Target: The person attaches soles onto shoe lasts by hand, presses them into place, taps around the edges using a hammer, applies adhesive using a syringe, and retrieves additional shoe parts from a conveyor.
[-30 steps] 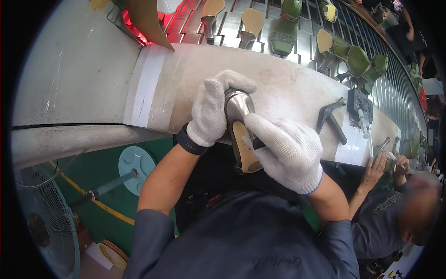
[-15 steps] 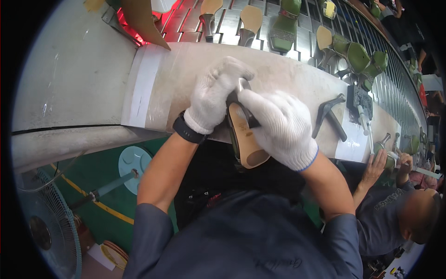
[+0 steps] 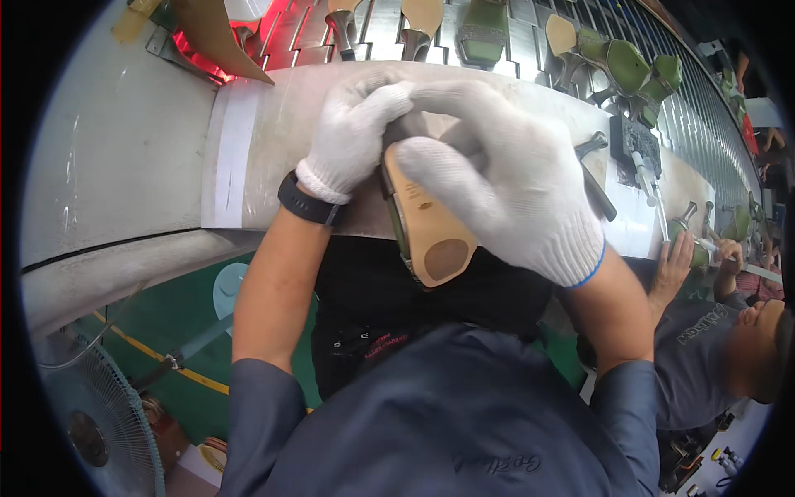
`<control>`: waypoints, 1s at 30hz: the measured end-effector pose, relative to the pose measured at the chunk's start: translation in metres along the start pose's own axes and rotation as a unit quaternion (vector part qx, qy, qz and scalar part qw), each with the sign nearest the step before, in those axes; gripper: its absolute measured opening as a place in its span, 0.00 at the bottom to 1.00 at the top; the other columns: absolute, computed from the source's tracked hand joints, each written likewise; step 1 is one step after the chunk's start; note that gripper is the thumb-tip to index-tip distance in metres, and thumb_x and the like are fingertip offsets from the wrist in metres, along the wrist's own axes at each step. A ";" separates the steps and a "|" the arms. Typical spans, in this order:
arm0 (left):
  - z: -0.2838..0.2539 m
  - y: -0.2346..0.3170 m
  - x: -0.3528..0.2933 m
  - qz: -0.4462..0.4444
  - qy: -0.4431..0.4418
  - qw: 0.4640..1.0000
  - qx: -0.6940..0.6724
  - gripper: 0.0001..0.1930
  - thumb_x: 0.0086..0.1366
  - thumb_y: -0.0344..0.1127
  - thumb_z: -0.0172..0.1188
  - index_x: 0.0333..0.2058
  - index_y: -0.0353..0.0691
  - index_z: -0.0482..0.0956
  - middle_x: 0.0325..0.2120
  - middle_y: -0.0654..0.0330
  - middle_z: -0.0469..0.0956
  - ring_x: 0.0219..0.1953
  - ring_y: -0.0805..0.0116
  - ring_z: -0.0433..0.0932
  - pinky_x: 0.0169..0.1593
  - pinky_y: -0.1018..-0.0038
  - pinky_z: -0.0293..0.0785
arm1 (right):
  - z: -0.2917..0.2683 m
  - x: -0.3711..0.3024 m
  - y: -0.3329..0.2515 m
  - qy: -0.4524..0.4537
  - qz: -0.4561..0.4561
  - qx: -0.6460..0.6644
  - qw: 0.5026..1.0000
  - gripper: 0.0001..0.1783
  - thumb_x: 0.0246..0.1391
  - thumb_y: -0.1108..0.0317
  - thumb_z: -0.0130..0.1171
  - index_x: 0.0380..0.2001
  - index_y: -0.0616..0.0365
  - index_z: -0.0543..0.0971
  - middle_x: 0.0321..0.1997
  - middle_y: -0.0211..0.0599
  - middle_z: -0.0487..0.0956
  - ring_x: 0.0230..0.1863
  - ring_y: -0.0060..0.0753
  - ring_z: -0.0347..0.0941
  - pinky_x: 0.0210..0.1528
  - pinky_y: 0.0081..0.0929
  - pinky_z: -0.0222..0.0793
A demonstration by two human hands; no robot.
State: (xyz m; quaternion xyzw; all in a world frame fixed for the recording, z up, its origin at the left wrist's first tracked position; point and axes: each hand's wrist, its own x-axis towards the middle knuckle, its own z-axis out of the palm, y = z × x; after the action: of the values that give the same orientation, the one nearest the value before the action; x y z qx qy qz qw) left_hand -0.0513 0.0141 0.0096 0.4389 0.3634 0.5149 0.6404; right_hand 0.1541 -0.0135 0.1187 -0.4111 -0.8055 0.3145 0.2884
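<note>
A shoe (image 3: 424,211) with a tan insole and a dark green side stands out over the bench edge toward me. A round grey-brown patch marks its near end. My left hand (image 3: 348,128), in a white knitted glove, is closed around the shoe's far end. My right hand (image 3: 530,178), gloved alike, arches over that end, with its thumb laid along the insole's edge and its fingers meeting the left hand. Between them the far end of the shoe is mostly hidden.
A hammer (image 3: 598,182) lies right of my hands, beside a dark block (image 3: 633,145) and a white-handled brush (image 3: 644,178). Beyond the bench, a metal conveyor (image 3: 517,58) carries green shoes (image 3: 627,66). Red light glows far left. A co-worker's hand (image 3: 675,265) works at right; a fan (image 3: 99,422) stands lower left.
The right hand has risen toward the camera, its fingers now spread over the shoe's far end. The shoe is turned slightly, showing more of its insole. The whole view has shifted.
</note>
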 end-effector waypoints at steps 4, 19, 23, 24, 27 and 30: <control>0.019 -0.017 0.011 0.137 0.033 0.990 0.017 0.14 0.81 0.37 0.57 0.48 0.33 0.88 0.37 0.64 0.87 0.37 0.80 0.81 0.42 0.80 0.78 | 0.011 0.020 0.020 0.004 -0.082 -0.210 0.974 0.15 0.66 0.57 0.64 0.35 0.59 0.81 0.25 0.52 0.83 0.29 0.58 0.84 0.34 0.50 0.80; 0.004 -0.019 0.008 0.055 -0.026 0.994 0.092 0.15 0.81 0.38 0.56 0.49 0.31 0.86 0.40 0.60 0.87 0.43 0.72 0.84 0.51 0.73 0.81 | 0.005 0.022 0.012 -0.062 0.072 -0.046 0.994 0.13 0.67 0.63 0.68 0.42 0.64 0.81 0.31 0.36 0.85 0.34 0.25 0.85 0.37 0.29 0.79; -0.001 -0.013 -0.004 0.062 -0.044 0.997 -0.014 0.16 0.80 0.39 0.57 0.46 0.32 0.87 0.39 0.59 0.87 0.42 0.75 0.83 0.50 0.75 0.80 | 0.005 -0.003 0.017 -0.130 -0.034 0.037 0.990 0.40 0.52 0.59 0.83 0.63 0.66 0.76 0.53 0.45 0.87 0.47 0.32 0.86 0.51 0.32 0.82; -0.003 -0.013 -0.008 0.060 -0.043 0.997 -0.007 0.16 0.80 0.39 0.57 0.46 0.32 0.87 0.39 0.59 0.87 0.42 0.75 0.83 0.50 0.75 0.80 | 0.006 -0.006 0.010 -0.137 -0.087 -0.011 0.987 0.39 0.56 0.64 0.80 0.66 0.67 0.75 0.60 0.49 0.85 0.52 0.34 0.86 0.56 0.33 0.81; 0.006 -0.015 -0.017 0.034 -0.011 0.998 -0.050 0.22 0.78 0.43 0.50 0.44 0.29 0.86 0.38 0.52 0.88 0.41 0.67 0.86 0.49 0.69 0.82 | 0.031 -0.024 0.013 -0.023 -0.048 0.084 0.995 0.28 0.54 0.74 0.75 0.59 0.60 0.80 0.41 0.38 0.84 0.38 0.30 0.83 0.43 0.30 0.80; 0.013 -0.019 -0.042 -0.025 -0.005 0.987 -0.159 0.17 0.75 0.40 0.58 0.43 0.29 0.87 0.35 0.55 0.88 0.38 0.70 0.85 0.46 0.73 0.82 | 0.031 -0.041 0.002 -0.026 0.015 0.095 0.995 0.24 0.60 0.80 0.66 0.60 0.60 0.79 0.41 0.37 0.84 0.39 0.28 0.83 0.44 0.28 0.80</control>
State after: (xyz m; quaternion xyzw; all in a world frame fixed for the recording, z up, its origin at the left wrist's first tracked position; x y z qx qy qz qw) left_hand -0.0412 -0.0316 -0.0031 0.3249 0.2844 0.5473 0.7169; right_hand 0.1527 -0.0551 0.0890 -0.3859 -0.7727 0.4048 0.3003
